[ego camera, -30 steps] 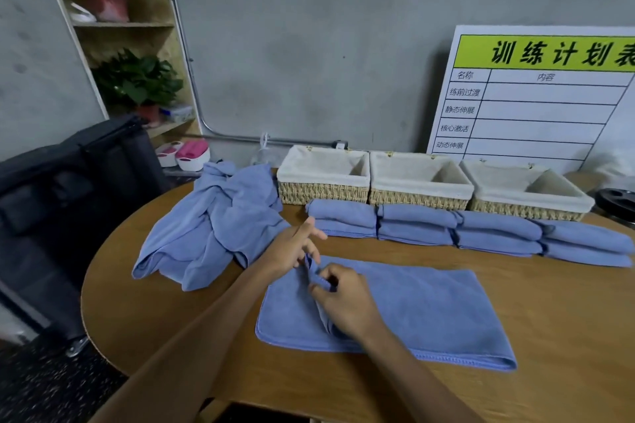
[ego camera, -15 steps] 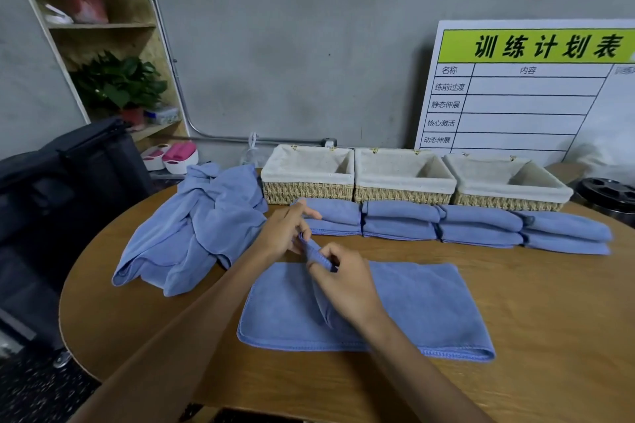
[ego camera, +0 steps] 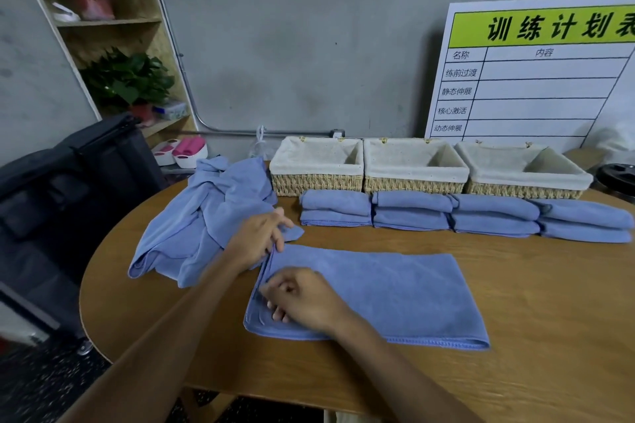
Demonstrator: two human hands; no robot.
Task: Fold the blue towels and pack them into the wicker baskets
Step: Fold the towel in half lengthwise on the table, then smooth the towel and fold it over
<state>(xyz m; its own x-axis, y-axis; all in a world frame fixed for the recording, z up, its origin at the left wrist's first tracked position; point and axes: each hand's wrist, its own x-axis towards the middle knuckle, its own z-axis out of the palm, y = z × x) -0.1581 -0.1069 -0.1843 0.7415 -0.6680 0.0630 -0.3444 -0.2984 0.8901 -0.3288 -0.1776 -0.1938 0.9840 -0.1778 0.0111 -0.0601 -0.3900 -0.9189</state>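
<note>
A flat, folded blue towel (ego camera: 385,292) lies on the round wooden desk (ego camera: 515,336). The left hand (ego camera: 256,239) pinches the towel's far left corner, and the right hand (ego camera: 302,299) presses its fingers on the left end. A crumpled heap of blue towels (ego camera: 202,220) lies to the left. Behind, a row of folded blue towel stacks (ego camera: 464,216) sits before three cloth-lined wicker baskets (ego camera: 415,170).

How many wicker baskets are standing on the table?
3, in a row along the table's back edge: the left basket, the middle basket, and the right basket. None seems hidden.
</note>
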